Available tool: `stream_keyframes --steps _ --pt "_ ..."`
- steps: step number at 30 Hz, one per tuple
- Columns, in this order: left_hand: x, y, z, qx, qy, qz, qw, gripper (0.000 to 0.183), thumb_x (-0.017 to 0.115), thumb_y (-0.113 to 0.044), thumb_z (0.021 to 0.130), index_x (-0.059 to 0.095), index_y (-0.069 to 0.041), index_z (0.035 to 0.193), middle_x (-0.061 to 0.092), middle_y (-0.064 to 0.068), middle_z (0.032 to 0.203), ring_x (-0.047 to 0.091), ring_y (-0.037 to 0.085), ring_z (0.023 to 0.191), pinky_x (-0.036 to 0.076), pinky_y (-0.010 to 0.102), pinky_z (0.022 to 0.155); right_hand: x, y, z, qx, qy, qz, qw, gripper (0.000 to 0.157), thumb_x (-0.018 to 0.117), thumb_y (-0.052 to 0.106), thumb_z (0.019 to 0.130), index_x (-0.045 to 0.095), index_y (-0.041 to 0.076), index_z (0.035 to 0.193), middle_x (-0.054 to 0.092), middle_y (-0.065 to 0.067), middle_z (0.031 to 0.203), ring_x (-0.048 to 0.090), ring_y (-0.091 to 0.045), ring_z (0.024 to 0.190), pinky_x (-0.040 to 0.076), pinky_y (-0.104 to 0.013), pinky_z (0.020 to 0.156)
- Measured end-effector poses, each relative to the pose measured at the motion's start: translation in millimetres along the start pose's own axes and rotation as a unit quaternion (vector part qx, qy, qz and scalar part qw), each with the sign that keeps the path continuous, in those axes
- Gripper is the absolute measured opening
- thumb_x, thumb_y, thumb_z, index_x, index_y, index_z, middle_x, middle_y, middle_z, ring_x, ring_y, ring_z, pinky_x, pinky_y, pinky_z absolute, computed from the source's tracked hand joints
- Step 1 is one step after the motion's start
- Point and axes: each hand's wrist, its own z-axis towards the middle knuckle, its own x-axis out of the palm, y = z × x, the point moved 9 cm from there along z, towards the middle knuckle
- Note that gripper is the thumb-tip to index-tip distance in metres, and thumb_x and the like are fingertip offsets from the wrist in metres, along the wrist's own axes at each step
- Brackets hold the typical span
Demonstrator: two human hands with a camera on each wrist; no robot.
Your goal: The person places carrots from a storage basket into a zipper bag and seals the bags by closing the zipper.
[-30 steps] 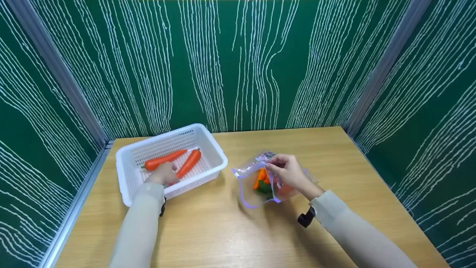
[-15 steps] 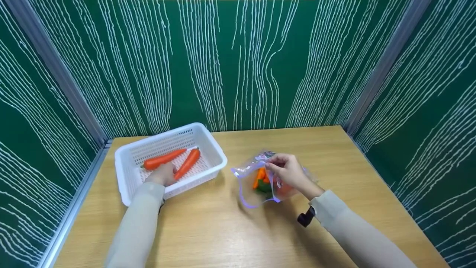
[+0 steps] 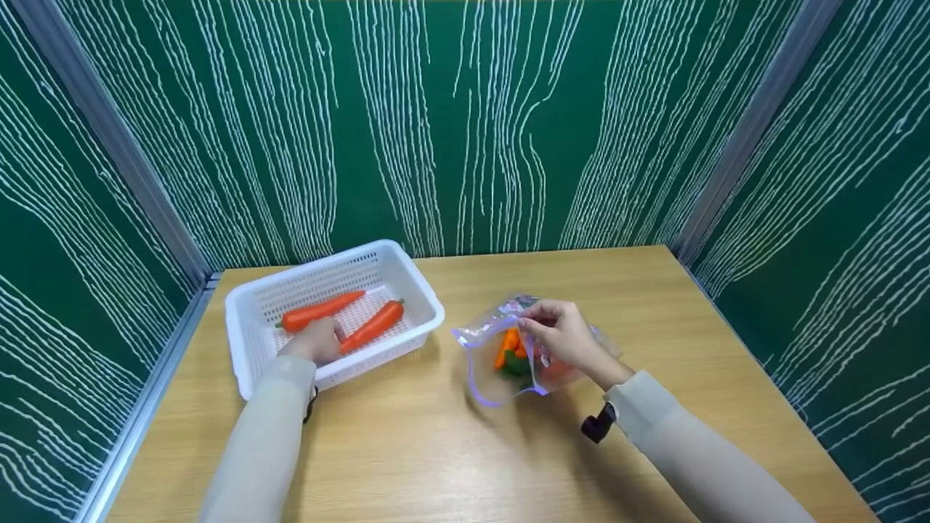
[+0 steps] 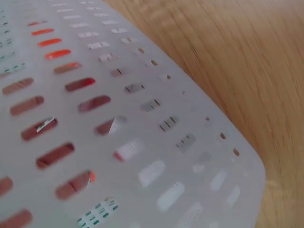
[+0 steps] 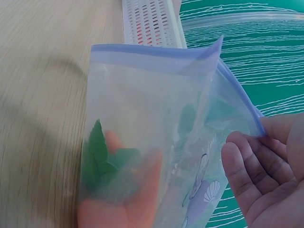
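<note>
Head view: right grip (image 3: 561, 333) pinching filmy bag (image 3: 481, 370); left grip (image 3: 314, 343), state unclear, at 2 tapered carrots (image 3: 373, 326) in slotted basket (image 3: 327, 280).

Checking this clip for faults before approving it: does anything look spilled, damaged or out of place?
Nothing stands out: two carrots lie in the white slotted basket, and orange and green contents sit inside the zip bag, whose open mouth the right hand pinches. No spill or damage shows.

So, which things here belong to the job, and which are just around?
Likely the job:
two long orange carrots
white perforated plastic basket
clear purple-edged plastic bag

Apparently just around:
pale wooden table
green white-streaked wall panels
grey metal posts
</note>
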Motion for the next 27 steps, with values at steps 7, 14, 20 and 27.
stream_keyframes --steps 7,14,20,27 --pt "-3.8 3.8 -0.2 0.003 0.029 0.021 0.9994 0.038 0.065 -0.006 0.095 0.070 -0.008 0.132 0.058 0.016 0.134 0.050 0.038 0.125 0.044 0.057 0.111 0.2 -1 0 0.015 0.001 -0.008 1.000 0.015 0.074 0.010 0.103 0.080 0.000 0.112 0.079 -0.012 0.097 0.065 -0.018 0.074 0.059 -0.021 0.064" --pt "-4.7 3.8 -4.0 -0.022 0.034 -0.016 0.9991 0.051 0.071 -0.013 0.095 0.065 -0.012 0.146 0.053 0.017 0.146 0.046 0.040 0.133 0.039 0.062 0.118 2.1 -5 0 0.030 0.006 -0.010 0.999 0.016 0.075 0.014 0.103 0.080 0.003 0.113 0.078 -0.011 0.098 0.067 -0.021 0.076 0.061 -0.022 0.067" --pt "-6.4 -5.2 -7.1 -0.013 0.014 -0.044 0.9988 0.053 0.081 -0.018 0.092 0.067 -0.008 0.142 0.054 0.017 0.144 0.046 0.039 0.133 0.041 0.060 0.116 2.0 -6 -1 0.042 0.009 -0.003 0.999 0.017 0.075 0.015 0.103 0.080 0.003 0.115 0.078 -0.010 0.098 0.065 -0.021 0.073 0.061 -0.025 0.065" --pt "5.8 2.0 30.2 0.045 0.004 -0.007 0.9989 0.045 0.079 -0.018 0.095 0.069 -0.005 0.137 0.062 0.013 0.134 0.052 0.033 0.123 0.042 0.053 0.113 0.4 0 0 0.003 -0.001 -0.012 1.000 0.015 0.076 0.011 0.102 0.080 -0.001 0.110 0.079 -0.012 0.097 0.067 -0.018 0.076 0.061 -0.022 0.067"
